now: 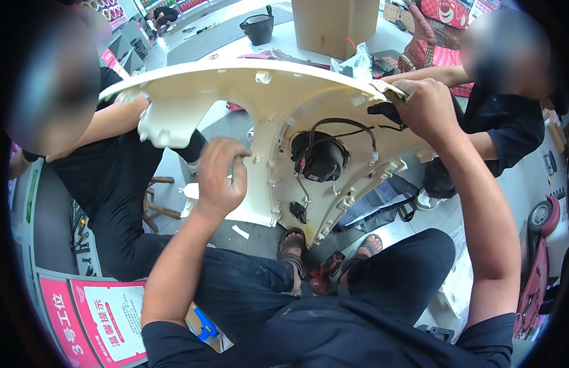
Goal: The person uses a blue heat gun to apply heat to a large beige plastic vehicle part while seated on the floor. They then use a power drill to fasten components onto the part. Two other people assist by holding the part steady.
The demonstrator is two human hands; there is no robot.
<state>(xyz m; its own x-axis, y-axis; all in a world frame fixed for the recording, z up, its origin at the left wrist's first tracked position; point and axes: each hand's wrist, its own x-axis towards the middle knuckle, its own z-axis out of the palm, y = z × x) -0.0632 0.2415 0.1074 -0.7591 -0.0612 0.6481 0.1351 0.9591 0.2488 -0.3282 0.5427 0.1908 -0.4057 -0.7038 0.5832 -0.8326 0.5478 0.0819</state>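
A large cream plastic scooter body panel (333, 92) stands before my legs with its inner, clipped side toward me. A black round lamp housing (321, 156) with looped cable (339, 121) sits in it. My right hand (425, 107) is wrapped over the panel's upper right corner, beside a black part (385, 111). Lower left, my left hand (222, 178) is raised with curled fingers in front of the panel's cut-out, its outline slightly blurred; whatever it may hold is hidden. Below the lamp hangs a small black connector (298, 211) on a wire.
A red power tool (324, 273) lies between my feet. One person's arm (122, 116) reaches the panel's left side; another person's arm (447, 75) reaches its right. A wooden stool (158, 205), a cardboard box (333, 27) and a black bucket (258, 27) stand around.
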